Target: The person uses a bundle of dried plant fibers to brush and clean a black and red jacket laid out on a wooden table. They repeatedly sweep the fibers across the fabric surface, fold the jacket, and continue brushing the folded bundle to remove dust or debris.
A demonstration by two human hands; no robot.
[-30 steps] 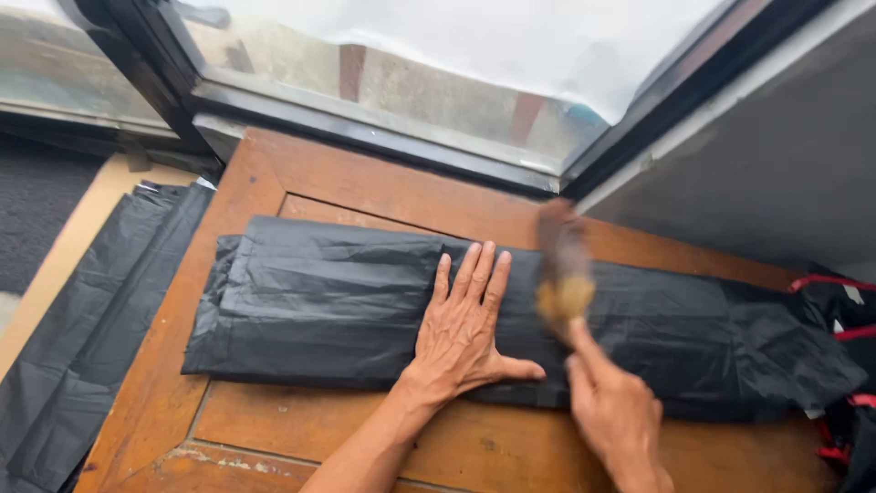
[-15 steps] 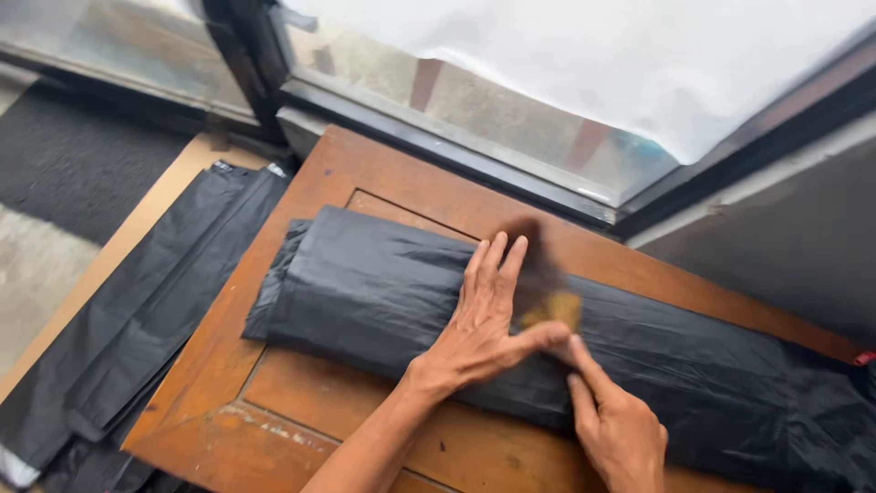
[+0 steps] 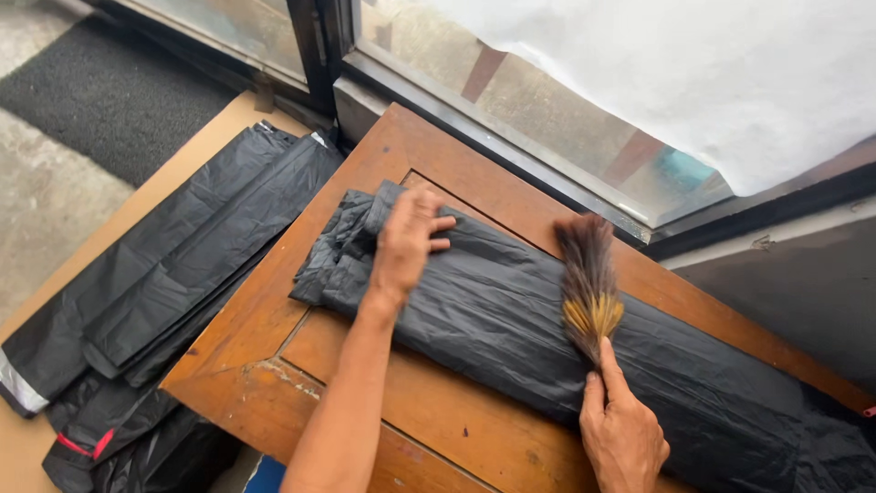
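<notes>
Brushing black plastic on a wooden desk

Lying at far left on the floor are a dark mat (image 3: 109, 91) and, nearer the desk, a stack of folded black bags (image 3: 164, 274) on a tan board. The wooden desk (image 3: 274, 365) has a raised frame and a chipped near edge, and it stands against a window (image 3: 547, 119) with a dark frame and white covering behind the glass. A long folded black sheet (image 3: 493, 319) runs across the desk from its left end towards the right corner. The left hand (image 3: 406, 242) lies flat and released on the sheet's crumpled left end, fingers spread. Further right, a feather brush (image 3: 589, 283) rests its dark tip on the sheet, yellow band near the handle; the right hand (image 3: 625, 429) is clenched around that handle at the desk's near edge.

Compared with half a second ago, the left hand has slid left along the sheet, away from the brush, and the two hands are now well apart.
</notes>
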